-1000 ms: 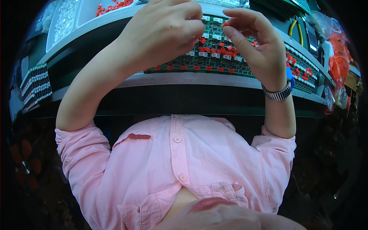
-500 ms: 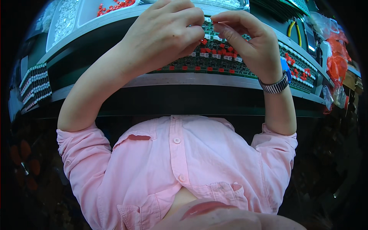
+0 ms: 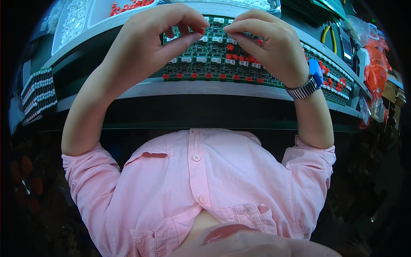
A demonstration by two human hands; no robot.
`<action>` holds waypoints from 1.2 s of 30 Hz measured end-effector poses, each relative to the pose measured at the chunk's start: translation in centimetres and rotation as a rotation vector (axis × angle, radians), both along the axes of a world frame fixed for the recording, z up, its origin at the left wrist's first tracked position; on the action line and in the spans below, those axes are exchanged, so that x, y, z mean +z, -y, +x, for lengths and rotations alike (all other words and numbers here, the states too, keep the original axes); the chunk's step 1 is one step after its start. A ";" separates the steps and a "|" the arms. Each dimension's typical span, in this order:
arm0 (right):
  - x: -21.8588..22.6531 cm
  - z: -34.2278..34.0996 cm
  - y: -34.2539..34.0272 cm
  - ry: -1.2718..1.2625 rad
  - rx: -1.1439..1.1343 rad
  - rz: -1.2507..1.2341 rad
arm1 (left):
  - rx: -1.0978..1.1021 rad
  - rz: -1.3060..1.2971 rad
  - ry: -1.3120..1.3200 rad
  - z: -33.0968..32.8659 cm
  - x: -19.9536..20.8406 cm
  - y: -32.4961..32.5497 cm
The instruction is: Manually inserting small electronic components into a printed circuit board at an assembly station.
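Note:
My left hand (image 3: 158,40) is over the left part of a green circuit board panel (image 3: 198,55), thumb and forefinger closed on a small red plastic connector (image 3: 201,31). Just across from it, my right hand (image 3: 274,45) has its thumb and forefinger brought together above the panel; anything between those tips is too small or hidden to make out. White connectors stand in rows on the panel. Red connectors (image 3: 209,76) line its near edge, and loose red connectors (image 3: 239,58) lie partly under my right hand.
A metal rail (image 3: 188,88) runs along the near side of the panel. Beyond the far rail are a tray of white parts (image 3: 76,19) and a tray of red parts (image 3: 128,6). Stacked boards (image 3: 40,94) stand at left; yellow-handled pliers (image 3: 329,37) and orange plastic bags (image 3: 376,64) lie at right.
My left hand has drawn back to the left, opening a gap between the two hands and uncovering more of the panel. The right hand has shifted slightly left, its fingertips coming together.

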State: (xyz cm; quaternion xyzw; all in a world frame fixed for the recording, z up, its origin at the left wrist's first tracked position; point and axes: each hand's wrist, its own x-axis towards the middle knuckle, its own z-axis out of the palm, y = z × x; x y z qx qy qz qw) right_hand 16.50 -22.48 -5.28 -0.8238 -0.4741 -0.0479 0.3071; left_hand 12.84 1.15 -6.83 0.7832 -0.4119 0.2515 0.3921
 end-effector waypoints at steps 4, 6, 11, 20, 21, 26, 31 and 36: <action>0.5 -0.3 -0.3 0.078 0.024 -0.029 | 0.019 0.018 -0.338 -1.3 1.3 -1.1; 0.1 -0.3 -0.4 0.103 0.036 -0.047 | 0.025 0.034 -0.374 -1.4 0.9 -1.2; 0.3 -0.3 -0.5 0.171 0.081 -0.115 | 0.032 0.063 -0.389 -1.4 1.0 -1.3; 0.9 -0.2 -0.2 0.114 0.094 -0.201 | 0.054 0.062 -0.428 -1.2 1.2 -0.1; 0.8 -0.1 -0.1 0.064 0.111 -0.184 | 0.055 0.090 -0.400 -1.0 1.2 0.0; 1.0 0.0 0.3 0.036 0.170 -0.172 | 0.048 0.164 -0.387 0.0 0.6 0.7; 1.8 -0.1 0.9 0.225 0.224 -0.240 | 0.043 0.217 -0.430 0.7 0.6 1.5; 1.2 -0.6 2.4 0.204 0.160 -0.121 | 0.063 0.313 -0.426 0.6 1.2 1.3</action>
